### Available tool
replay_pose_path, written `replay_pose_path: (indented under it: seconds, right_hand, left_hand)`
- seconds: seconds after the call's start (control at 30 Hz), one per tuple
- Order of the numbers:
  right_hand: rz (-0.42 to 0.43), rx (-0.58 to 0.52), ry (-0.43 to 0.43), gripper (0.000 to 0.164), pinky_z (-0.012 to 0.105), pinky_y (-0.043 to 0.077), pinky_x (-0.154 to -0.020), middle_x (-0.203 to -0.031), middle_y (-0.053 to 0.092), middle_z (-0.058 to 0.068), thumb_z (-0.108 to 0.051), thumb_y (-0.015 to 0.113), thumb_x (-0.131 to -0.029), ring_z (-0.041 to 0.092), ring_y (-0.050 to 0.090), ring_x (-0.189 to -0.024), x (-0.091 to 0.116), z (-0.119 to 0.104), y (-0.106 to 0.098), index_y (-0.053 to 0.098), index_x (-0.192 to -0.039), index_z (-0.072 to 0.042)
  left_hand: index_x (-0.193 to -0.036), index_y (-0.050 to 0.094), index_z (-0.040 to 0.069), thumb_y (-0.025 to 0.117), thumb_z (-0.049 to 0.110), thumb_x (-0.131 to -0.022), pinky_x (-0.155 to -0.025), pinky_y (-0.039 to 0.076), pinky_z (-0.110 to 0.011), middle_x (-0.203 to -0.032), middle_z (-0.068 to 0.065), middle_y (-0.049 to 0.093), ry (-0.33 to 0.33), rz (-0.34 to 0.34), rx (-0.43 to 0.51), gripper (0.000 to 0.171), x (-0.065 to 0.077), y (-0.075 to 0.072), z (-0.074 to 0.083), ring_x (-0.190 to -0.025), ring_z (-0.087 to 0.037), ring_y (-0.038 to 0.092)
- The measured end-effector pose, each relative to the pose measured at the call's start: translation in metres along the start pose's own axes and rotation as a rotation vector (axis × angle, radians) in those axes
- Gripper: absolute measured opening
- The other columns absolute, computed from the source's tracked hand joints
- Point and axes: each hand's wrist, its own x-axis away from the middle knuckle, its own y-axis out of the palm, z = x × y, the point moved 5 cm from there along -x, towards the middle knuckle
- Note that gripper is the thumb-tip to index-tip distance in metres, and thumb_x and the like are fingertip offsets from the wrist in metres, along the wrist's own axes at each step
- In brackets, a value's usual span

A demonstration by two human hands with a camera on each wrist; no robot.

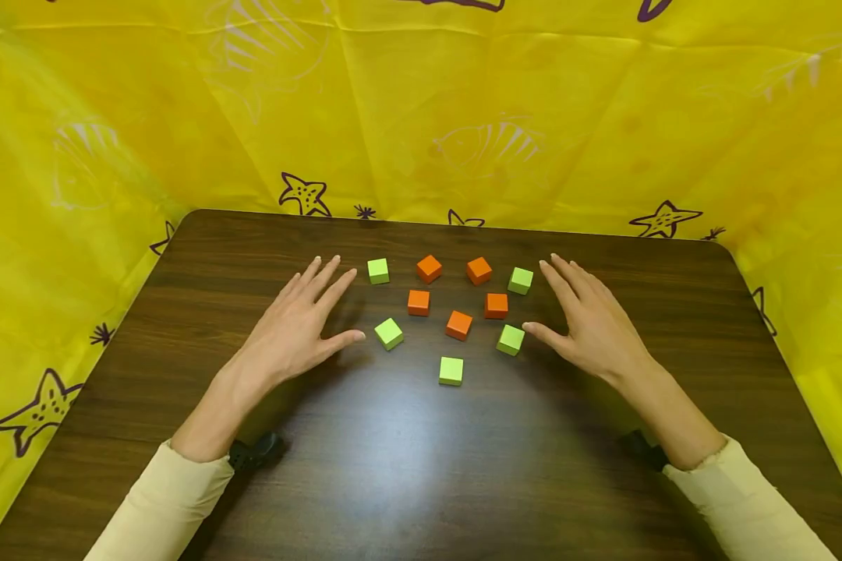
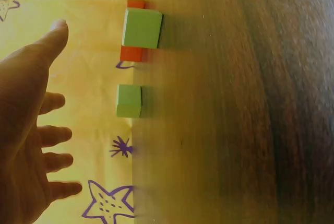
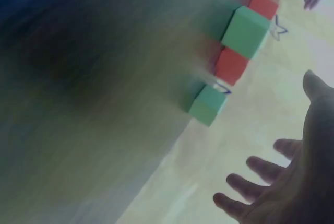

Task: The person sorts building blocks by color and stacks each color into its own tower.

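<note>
Several green and orange cubes lie spread on the dark wooden table (image 1: 393, 475) between the two hands. My left hand (image 1: 296, 323), fingers spread and holding nothing, is left of a back green cube (image 1: 378, 271) and a nearer green cube (image 1: 389, 333). On the other side, my right hand (image 1: 595, 327) is likewise spread; its thumb tip comes right up to a green cube (image 1: 511, 340), and its fingertips are beside another green cube (image 1: 521, 280). Orange cubes, such as the middle orange cube (image 1: 459, 325), sit in between, with one green cube (image 1: 451, 371) nearest the front.
A yellow cloth (image 1: 407, 117) printed with fish and starfish rises behind the table and along both sides. Dark wrist straps (image 1: 256, 450) show below the cuffs of the pale sleeves (image 1: 164, 499).
</note>
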Motion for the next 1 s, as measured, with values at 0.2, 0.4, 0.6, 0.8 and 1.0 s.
replay_pose_path:
  seconds: [0.2, 0.4, 0.6, 0.8, 1.0]
  right_hand:
    - [0.036, -0.044, -0.034, 0.094, 0.06, 0.043, -0.102, -0.161, 0.027, 0.006, -0.051, 0.074, -0.086, 0.038, 0.036, -0.14, -0.008, -0.015, 0.0, 0.023, -0.159, -0.023]
    - [0.058, -0.063, -0.079, 0.094, 0.056, 0.051, -0.09, -0.158, 0.033, 0.007, -0.049, 0.078, -0.083, 0.036, 0.043, -0.134, -0.015, -0.031, 0.001, 0.027, -0.158, -0.022]
    - [0.063, -0.101, -0.124, 0.092, 0.053, 0.053, -0.087, -0.154, 0.038, 0.007, -0.047, 0.08, -0.082, 0.034, 0.048, -0.129, -0.023, -0.047, 0.005, 0.034, -0.155, -0.018]
    - [0.05, -0.128, -0.154, 0.09, 0.052, 0.054, -0.087, -0.153, 0.04, 0.005, -0.047, 0.08, -0.082, 0.031, 0.046, -0.132, -0.028, -0.059, 0.012, 0.036, -0.155, -0.018]
    - [0.051, -0.16, -0.17, 0.087, 0.052, 0.053, -0.089, -0.15, 0.044, 0.005, -0.047, 0.08, -0.081, 0.03, 0.048, -0.131, -0.032, -0.068, 0.016, 0.039, -0.153, -0.018]
  left_hand:
    - [-0.157, 0.029, 0.017, 0.064, 0.061, -0.089, -0.119, 0.023, -0.053, -0.163, -0.011, 0.02, 0.05, 0.033, 0.032, 0.089, 0.0, -0.002, 0.007, -0.149, -0.035, 0.019]
    - [-0.156, 0.032, 0.018, 0.071, 0.054, -0.087, -0.111, 0.033, -0.058, -0.16, -0.011, 0.029, 0.071, 0.068, 0.055, 0.088, 0.001, -0.003, 0.011, -0.145, -0.036, 0.031]
    - [-0.154, 0.038, 0.018, 0.075, 0.051, -0.085, -0.106, 0.04, -0.059, -0.157, -0.01, 0.035, 0.07, 0.073, 0.093, 0.085, 0.001, -0.001, 0.012, -0.137, -0.036, 0.041]
    - [-0.151, 0.042, 0.019, 0.081, 0.045, -0.081, -0.104, 0.045, -0.053, -0.154, -0.008, 0.041, 0.062, 0.077, 0.142, 0.084, 0.001, -0.001, 0.012, -0.132, -0.034, 0.048]
    - [-0.149, 0.045, 0.019, 0.083, 0.041, -0.08, -0.105, 0.044, -0.049, -0.15, -0.007, 0.046, 0.094, 0.091, 0.179, 0.081, 0.001, -0.001, 0.013, -0.13, -0.031, 0.05]
